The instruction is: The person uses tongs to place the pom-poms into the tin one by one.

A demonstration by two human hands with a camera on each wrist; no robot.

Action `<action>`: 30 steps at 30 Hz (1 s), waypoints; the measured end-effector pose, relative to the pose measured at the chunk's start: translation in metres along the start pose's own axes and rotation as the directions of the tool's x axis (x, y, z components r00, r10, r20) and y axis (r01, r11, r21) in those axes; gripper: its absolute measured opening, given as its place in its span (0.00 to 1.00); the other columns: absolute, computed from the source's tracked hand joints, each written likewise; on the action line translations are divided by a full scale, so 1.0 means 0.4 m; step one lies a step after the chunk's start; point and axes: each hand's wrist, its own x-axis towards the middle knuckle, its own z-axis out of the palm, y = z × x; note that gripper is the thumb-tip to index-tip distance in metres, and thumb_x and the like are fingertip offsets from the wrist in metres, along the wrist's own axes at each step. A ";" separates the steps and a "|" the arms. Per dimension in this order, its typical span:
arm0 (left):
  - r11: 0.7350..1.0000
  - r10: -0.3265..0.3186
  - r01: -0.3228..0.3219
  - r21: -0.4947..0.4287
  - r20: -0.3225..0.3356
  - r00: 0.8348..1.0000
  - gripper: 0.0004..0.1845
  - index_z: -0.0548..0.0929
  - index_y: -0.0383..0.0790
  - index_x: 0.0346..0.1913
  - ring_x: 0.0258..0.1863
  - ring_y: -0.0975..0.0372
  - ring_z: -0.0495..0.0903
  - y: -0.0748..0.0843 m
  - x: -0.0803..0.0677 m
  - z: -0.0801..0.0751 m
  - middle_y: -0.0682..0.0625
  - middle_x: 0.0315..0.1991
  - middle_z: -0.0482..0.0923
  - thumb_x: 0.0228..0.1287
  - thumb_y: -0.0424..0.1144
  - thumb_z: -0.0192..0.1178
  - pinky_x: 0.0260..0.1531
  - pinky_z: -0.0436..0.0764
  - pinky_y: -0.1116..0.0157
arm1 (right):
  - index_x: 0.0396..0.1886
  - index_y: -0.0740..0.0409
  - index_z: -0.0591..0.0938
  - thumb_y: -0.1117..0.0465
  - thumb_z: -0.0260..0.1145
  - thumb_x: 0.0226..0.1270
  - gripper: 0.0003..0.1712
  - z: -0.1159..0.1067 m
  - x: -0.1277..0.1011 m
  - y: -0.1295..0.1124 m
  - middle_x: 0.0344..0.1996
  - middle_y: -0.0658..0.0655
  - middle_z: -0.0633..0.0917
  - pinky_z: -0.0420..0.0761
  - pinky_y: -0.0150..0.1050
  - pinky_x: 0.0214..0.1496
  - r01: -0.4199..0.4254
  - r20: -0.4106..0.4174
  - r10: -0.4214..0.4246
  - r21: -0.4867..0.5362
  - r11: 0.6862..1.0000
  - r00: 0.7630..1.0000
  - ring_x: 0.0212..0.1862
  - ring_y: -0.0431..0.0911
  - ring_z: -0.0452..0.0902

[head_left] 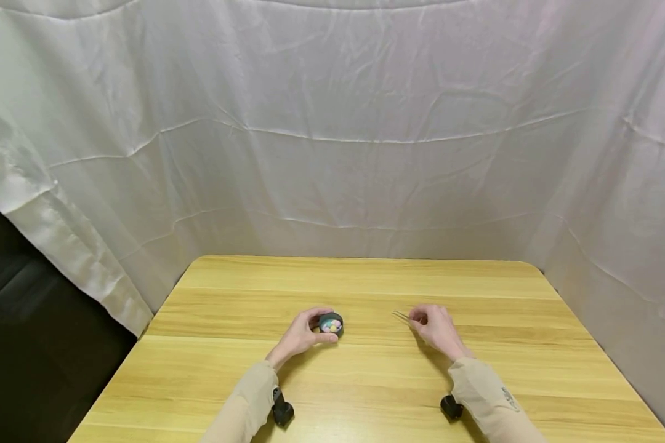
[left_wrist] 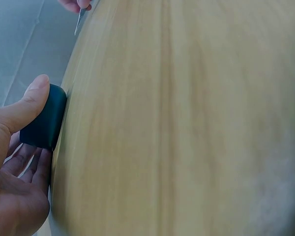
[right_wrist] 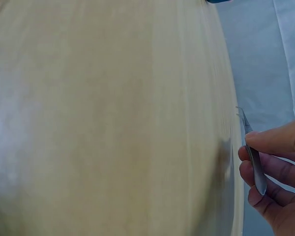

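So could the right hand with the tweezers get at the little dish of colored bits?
Probably yes: bare table separates the right hand and its tweezers from the dish, whose top is uncovered.

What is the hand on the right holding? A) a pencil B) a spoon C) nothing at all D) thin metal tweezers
D: the right hand pinches thin metal tweezers between thumb and fingers, their tips pointing toward the small dark dish of pastel pieces that the left hand holds on the wooden table.
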 end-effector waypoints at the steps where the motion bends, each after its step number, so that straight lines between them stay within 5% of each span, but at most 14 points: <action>1: 1.000 -0.001 0.001 0.002 0.000 1.000 0.33 0.75 0.31 0.66 0.58 0.45 0.81 0.000 0.000 0.000 0.35 0.61 0.78 0.58 0.36 0.74 0.59 0.82 0.53 | 0.33 0.61 0.88 0.71 0.71 0.60 0.04 0.000 -0.001 0.000 0.28 0.54 0.89 0.77 0.31 0.34 0.000 0.003 0.000 -0.002 1.000 1.000 0.32 0.41 0.78; 24: 1.000 -0.009 0.009 0.006 0.002 1.000 0.33 0.75 0.31 0.66 0.58 0.45 0.81 0.003 0.003 0.001 0.35 0.61 0.78 0.58 0.36 0.74 0.60 0.81 0.52 | 0.31 0.59 0.87 0.71 0.73 0.56 0.05 -0.002 -0.011 0.004 0.27 0.53 0.88 0.79 0.34 0.34 -0.015 0.012 0.015 -0.045 0.999 1.000 0.30 0.40 0.80; 30: 0.999 0.033 -0.034 0.032 0.008 0.999 0.37 0.70 0.30 0.70 0.60 0.44 0.79 0.003 0.000 0.002 0.34 0.64 0.75 0.59 0.36 0.73 0.62 0.79 0.49 | 0.45 0.66 0.86 0.62 0.72 0.65 0.13 -0.022 -0.021 0.017 0.40 0.63 0.88 0.84 0.45 0.43 -0.045 0.022 0.045 -0.001 0.999 0.999 0.40 0.52 0.84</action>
